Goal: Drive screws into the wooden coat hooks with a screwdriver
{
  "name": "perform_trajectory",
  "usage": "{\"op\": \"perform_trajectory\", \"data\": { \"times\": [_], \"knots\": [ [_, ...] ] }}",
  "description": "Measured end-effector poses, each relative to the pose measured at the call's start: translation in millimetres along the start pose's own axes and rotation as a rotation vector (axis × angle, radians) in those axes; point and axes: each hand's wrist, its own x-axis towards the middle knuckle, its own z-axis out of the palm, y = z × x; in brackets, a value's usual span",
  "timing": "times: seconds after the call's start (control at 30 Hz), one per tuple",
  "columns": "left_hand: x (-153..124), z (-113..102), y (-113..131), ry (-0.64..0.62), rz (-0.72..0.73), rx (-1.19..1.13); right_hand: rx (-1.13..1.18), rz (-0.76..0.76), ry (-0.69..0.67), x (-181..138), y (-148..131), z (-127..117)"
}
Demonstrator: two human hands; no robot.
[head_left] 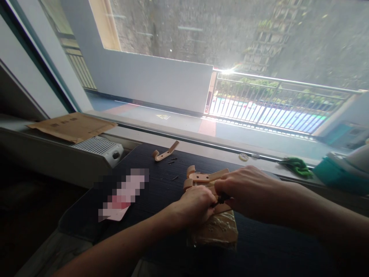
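Note:
My left hand (197,203) is closed, its curled fingers resting over light wooden pieces in front of me. My right hand (245,188) is also closed and meets it from the right. Between the fingertips of both hands shows a small dark object (221,199), too shadowed to name. Just beyond my hands lies a wooden hook (200,177) with two dark holes, and the curled end of another (188,184) shows beside it. Under and in front of them is a brown packet in clear plastic (215,231). What my palms cover is hidden.
A loose wooden hook (165,153) and several small screws (173,159) lie on the dark table (152,196). A pink-and-white card (123,200), partly blurred, is at left. A brown envelope (75,126) rests on the radiator (99,148). On the sill are a green cloth (298,167) and teal container (340,173).

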Motion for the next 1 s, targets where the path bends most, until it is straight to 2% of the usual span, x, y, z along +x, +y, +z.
{"op": "perform_trajectory", "data": {
  "times": [0.17, 0.37, 0.5, 0.67, 0.77, 0.9, 1.0],
  "knots": [
    [0, -1, 0, -0.001, -0.013, -0.033, -0.051, 0.007, -0.116, 6, -5, 6],
    [-1, -3, 2, -0.004, -0.004, -0.085, -0.082, 0.129, -0.054, 4, -5, 1],
    [0, -1, 0, -0.005, -0.005, -0.027, -0.026, 0.036, -0.027, 3, -7, -8],
    [0, 2, 0, 0.003, -0.025, 0.005, -0.056, 0.004, -0.115, 8, -7, -8],
    [-1, 0, 0, -0.008, -0.027, -0.056, -0.066, 0.029, -0.075, 10, -2, -1],
    [-1, -1, 1, 0.001, -0.023, -0.107, -0.106, 0.179, -0.019, 7, 5, 5],
    [0, -1, 0, -0.005, -0.01, -0.073, -0.034, 0.122, 0.006, 2, 4, 2]
  ]
}}
